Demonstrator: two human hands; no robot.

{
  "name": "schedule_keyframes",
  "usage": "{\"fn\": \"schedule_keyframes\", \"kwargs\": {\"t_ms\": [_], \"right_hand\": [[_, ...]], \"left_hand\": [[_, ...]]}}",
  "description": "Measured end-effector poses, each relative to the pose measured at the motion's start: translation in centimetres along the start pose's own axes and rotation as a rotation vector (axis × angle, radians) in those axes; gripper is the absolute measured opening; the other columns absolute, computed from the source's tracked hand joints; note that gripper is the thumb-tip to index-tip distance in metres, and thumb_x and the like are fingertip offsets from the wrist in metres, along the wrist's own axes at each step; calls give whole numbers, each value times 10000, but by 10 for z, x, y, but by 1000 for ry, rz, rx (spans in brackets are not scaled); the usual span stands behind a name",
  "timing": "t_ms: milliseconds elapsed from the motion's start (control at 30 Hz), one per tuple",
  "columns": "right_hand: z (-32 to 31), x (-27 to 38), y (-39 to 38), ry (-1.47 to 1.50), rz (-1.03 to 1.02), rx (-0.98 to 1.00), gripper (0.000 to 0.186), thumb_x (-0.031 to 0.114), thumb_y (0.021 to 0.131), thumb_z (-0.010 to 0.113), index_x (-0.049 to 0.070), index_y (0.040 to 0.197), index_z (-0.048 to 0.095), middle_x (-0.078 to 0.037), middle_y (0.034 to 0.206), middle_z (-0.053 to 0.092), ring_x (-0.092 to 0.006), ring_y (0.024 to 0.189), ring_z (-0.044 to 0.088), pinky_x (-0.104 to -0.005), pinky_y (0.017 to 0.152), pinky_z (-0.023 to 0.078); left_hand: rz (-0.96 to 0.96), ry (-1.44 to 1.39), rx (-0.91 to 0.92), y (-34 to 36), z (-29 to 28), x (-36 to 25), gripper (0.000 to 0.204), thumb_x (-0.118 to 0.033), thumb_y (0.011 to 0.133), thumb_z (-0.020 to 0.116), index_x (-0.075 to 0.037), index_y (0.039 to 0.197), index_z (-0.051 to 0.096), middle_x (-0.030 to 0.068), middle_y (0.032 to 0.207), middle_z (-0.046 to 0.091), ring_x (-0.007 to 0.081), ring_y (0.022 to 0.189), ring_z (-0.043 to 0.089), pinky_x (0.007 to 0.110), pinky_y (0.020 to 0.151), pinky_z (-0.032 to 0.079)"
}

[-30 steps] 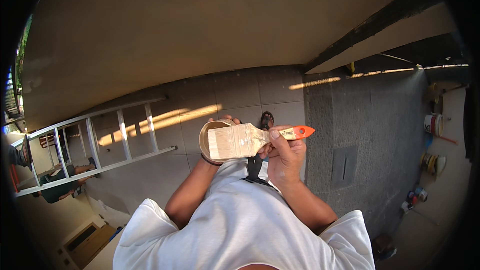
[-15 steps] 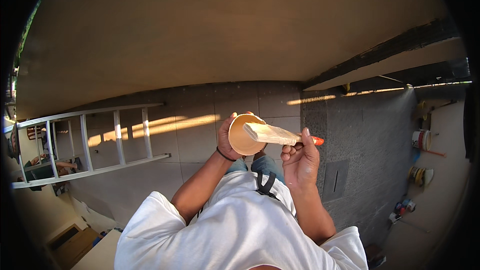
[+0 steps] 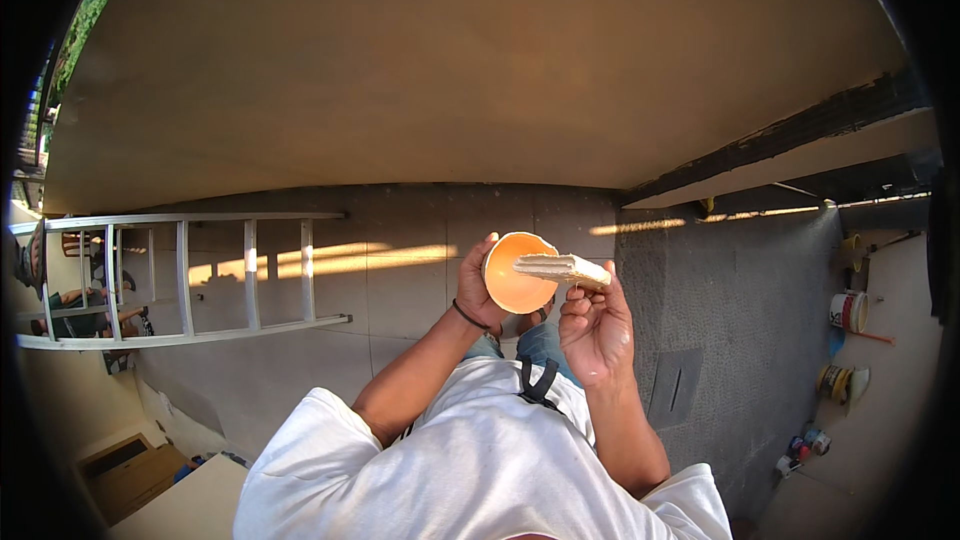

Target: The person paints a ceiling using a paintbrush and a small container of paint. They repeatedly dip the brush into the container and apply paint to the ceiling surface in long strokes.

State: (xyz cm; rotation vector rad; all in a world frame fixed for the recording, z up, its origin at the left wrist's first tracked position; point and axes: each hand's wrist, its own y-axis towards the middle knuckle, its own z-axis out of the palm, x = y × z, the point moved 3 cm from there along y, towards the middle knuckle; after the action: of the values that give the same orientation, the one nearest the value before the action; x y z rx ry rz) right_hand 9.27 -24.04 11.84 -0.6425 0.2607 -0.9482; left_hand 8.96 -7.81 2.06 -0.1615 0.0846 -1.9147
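Observation:
My left hand (image 3: pixel 477 285) is wrapped round the side of a round bowl (image 3: pixel 512 285) with an orange inside, tipped so that its mouth faces up toward me. Pinched in the fingers of my right hand (image 3: pixel 598 330) is a paintbrush (image 3: pixel 560 269) with pale, coated bristles. The bristle end reaches over the bowl's right rim; whether it touches the bowl I cannot tell. The brush's handle is hidden from this angle. Whitish smears show on my right palm.
A tall tan wall (image 3: pixel 480 70) rises in front. An aluminium ladder (image 3: pixel 185 280) stands at the left, with a person (image 3: pixel 85 315) beyond it. Grey tiles (image 3: pixel 410 290) cover the floor; a dark mat (image 3: pixel 740 310) lies right. Buckets (image 3: pixel 848 311) stand along the right side.
The brush has turned in my right hand, so its red handle no longer shows and its bristles look shorter. Both hands and the bowl sit slightly farther right in view.

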Motion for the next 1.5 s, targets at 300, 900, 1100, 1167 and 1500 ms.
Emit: {"fn": "schedule_keyframes", "kwargs": {"t_ms": [300, 900, 1100, 1167, 1500], "right_hand": [[16, 42, 4, -19, 28, 60, 327, 393, 1054, 638, 71, 1020, 680, -87, 859, 704, -139, 696, 679, -233, 578, 573], [125, 50, 40, -157, -435, 669, 138, 131, 968, 742, 102, 1101, 718, -1, 1190, 716, -177, 1093, 682, -374, 876, 580], [161, -45, 125, -548, -938, 683, 278, -48, 876, 725, 51, 1132, 680, -177, 1165, 701, -313, 1100, 688, -421, 931, 596], [183, -109, 153, -877, -1190, 782, 290, -110, 826, 748, 41, 1071, 716, -198, 1141, 717, -300, 1074, 703, -403, 906, 599], [214, -247, 283, -1212, -1575, 885, 332, -101, 768, 802, 78, 1045, 764, -185, 1151, 731, -278, 1022, 732, -360, 831, 607]], "left_hand": [[152, -12, 12, 28, -2, 23, 611, -525, 996, 565, -48, 1376, 609, 166, 1364, 659, 349, 1241, 650, 569, 1036, 532], [94, -94, 148, 41, -16, -18, 556, -560, 964, 597, -173, 1362, 635, 135, 1351, 644, 384, 1263, 593, 520, 856, 598], [65, -229, 90, -55, -37, -96, 546, -474, 1016, 606, -63, 1376, 585, 189, 1384, 549, 380, 1314, 516, 624, 978, 575], [99, -234, 146, -93, -69, -125, 560, -487, 1015, 607, -59, 1375, 574, 197, 1377, 543, 392, 1317, 506, 620, 983, 580], [260, -3, -114, -211, -76, -258, 515, -456, 1010, 570, -32, 1299, 613, 207, 1289, 615, 404, 1218, 605, 533, 917, 600]]}}
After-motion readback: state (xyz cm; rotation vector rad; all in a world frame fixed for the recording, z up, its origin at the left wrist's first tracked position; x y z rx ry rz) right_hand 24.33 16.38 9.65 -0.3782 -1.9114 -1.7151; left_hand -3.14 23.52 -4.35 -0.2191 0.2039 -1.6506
